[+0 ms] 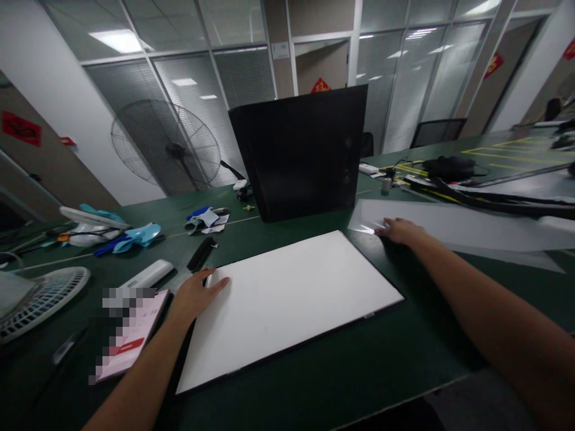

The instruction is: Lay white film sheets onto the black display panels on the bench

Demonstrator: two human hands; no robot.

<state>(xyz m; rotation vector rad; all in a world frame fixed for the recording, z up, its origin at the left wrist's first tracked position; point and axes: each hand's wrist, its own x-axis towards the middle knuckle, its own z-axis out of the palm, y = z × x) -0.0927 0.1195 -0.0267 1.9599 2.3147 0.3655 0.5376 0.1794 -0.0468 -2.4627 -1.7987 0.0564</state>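
A white flat panel (287,299) with a thin dark edge lies on the green table in front of me. My left hand (193,299) rests at its upper left corner, thumb on the white face and fingers apart along the edge. To the panel's right, my right hand (402,230) has its fingers closed at the near left end of a translucent plastic sheet (449,221). That sheet lies on the table, partly layered with more sheeting. Some fingertips of my right hand are hard to make out.
Behind the panel stands a large black board (305,155). On the left are a pink box (135,335), a white device (146,275), a black object (202,254), blue wrappers (137,237) and a white basket (45,299). Black strips (489,197) lie at the right, beyond the sheet.
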